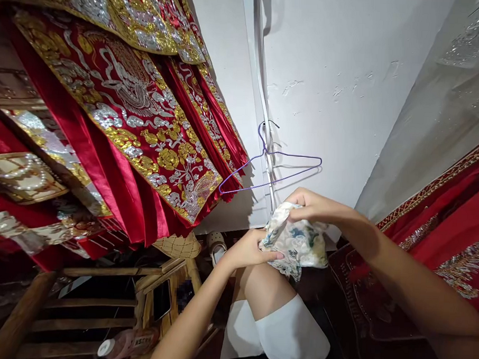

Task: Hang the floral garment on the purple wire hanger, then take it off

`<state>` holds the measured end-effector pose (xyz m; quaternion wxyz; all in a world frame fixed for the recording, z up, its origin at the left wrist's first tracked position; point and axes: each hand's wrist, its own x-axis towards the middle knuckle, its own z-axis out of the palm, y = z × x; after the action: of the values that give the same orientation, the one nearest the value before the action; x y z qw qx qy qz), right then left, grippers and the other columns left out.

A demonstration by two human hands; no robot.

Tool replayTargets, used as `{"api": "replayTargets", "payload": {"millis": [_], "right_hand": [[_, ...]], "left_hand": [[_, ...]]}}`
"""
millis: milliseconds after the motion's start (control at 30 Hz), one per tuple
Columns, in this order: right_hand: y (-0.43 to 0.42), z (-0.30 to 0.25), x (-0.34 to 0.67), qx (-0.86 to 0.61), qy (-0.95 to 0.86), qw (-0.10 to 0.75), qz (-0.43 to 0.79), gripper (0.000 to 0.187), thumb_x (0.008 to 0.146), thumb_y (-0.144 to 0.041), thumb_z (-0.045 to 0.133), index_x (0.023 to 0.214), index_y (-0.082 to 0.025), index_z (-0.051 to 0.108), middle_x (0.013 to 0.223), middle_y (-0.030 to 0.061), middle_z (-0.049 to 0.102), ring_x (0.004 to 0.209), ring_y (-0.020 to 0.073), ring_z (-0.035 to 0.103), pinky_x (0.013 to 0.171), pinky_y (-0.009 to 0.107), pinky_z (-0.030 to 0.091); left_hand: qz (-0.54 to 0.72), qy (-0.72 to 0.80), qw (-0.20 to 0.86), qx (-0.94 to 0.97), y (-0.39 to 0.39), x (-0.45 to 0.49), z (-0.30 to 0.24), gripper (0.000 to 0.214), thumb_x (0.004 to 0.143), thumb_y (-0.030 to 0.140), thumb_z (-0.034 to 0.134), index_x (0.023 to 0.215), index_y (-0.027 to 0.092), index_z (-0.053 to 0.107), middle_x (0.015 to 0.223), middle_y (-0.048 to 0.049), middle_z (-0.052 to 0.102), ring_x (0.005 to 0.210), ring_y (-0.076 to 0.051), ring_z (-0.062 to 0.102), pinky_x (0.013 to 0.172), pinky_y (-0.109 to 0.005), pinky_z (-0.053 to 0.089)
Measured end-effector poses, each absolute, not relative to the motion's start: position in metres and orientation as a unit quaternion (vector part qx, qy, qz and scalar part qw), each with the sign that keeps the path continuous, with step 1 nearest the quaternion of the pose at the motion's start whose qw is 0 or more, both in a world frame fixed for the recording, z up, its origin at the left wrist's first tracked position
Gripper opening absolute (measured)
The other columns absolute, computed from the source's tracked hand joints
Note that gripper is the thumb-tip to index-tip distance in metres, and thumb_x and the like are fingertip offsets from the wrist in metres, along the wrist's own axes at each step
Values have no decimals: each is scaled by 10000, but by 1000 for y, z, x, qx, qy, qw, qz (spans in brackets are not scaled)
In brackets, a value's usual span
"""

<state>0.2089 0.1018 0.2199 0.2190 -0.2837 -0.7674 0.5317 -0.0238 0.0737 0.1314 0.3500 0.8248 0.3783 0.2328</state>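
A bunched piece of light patterned fabric, cream with blue-green and yellowish patches, is held over my knee. My left hand grips its left edge, with the thumb lying on top of the cloth. At the upper edge, my right hand pinches the fabric between thumb and fingers. Some of the right fingers are hidden behind the cloth. What kind of garment it is, I cannot tell. A purple wire hanger hangs on a white strip at the wall, just above my hands, with nothing on it.
Red embroidered garments with gold and silver hang at the left. More red fabric lies at the right beside clear plastic. Lower left stands a wooden bamboo-like chair, with a phone and a pink bottle near it. A clog is on the floor.
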Motion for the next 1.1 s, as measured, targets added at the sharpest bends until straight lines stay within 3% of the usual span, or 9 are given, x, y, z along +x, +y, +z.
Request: {"api": "replayTargets", "payload": {"millis": [100,233,333,433,500,600,700,833,1100], "right_hand": [[118,220,227,-379,-786,331,359,233,691,-190,582,822,-161,773,742,23,682,587,136,531,554,261,379],[160,198,232,-485,-735,420,220,575,703,-172,572,1263,-191,704,861,40,731,586,170,578,611,306,462],[195,167,221,-465,-747,424,215,683,734,-182,559,1415,-199,619,1194,114,741,937,275,699,857,396,539],[218,137,212,-449,-760,418,215,571,769,-184,515,1307,-211,704,1342,105,703,1170,321,654,1027,435,484],[226,125,215,-458,-746,431,219,424,786,-196,481,1091,-200,775,1157,97,774,1062,317,686,961,418,506],[227,120,231,-471,-718,465,216,277,768,-219,458,805,-186,731,853,66,765,821,267,676,772,345,498],[221,127,250,-495,-709,468,182,209,731,-244,481,711,-187,681,700,34,694,696,225,608,657,301,416],[210,139,260,-517,-711,450,158,168,685,-288,527,631,-187,650,580,13,582,619,199,528,592,292,328],[192,136,258,-515,-695,456,209,146,685,-302,505,625,-204,595,542,-23,472,562,162,415,557,286,285]], "left_hand": [[163,483,243,825,80,-45,130,519,753,576,783,596,157,520,586,50,387,603,-103,339,573,-246,227],[66,558,120,818,86,-74,135,380,799,432,752,613,185,532,610,14,484,606,-142,389,587,-282,207],[12,518,153,842,84,-80,136,346,795,378,745,598,194,527,607,6,506,607,-161,438,603,-285,266],[33,409,266,872,76,-76,136,350,745,391,798,604,188,550,688,-1,579,715,-180,531,722,-280,389],[128,368,312,866,71,-75,135,358,779,450,772,647,180,580,816,-27,624,841,-204,566,815,-294,425],[217,394,332,829,71,-82,136,412,889,544,633,708,181,564,763,-14,555,758,-178,523,724,-281,425],[164,472,223,837,81,-97,136,369,929,515,572,738,199,556,675,7,506,705,-181,507,731,-295,431],[75,584,40,808,101,-112,134,223,957,379,514,863,226,645,806,-71,641,925,-276,609,855,-383,490],[257,566,-32,782,119,-101,151,364,875,136,448,1201,173,607,1356,-177,631,1326,-315,546,1092,-478,484]]}}
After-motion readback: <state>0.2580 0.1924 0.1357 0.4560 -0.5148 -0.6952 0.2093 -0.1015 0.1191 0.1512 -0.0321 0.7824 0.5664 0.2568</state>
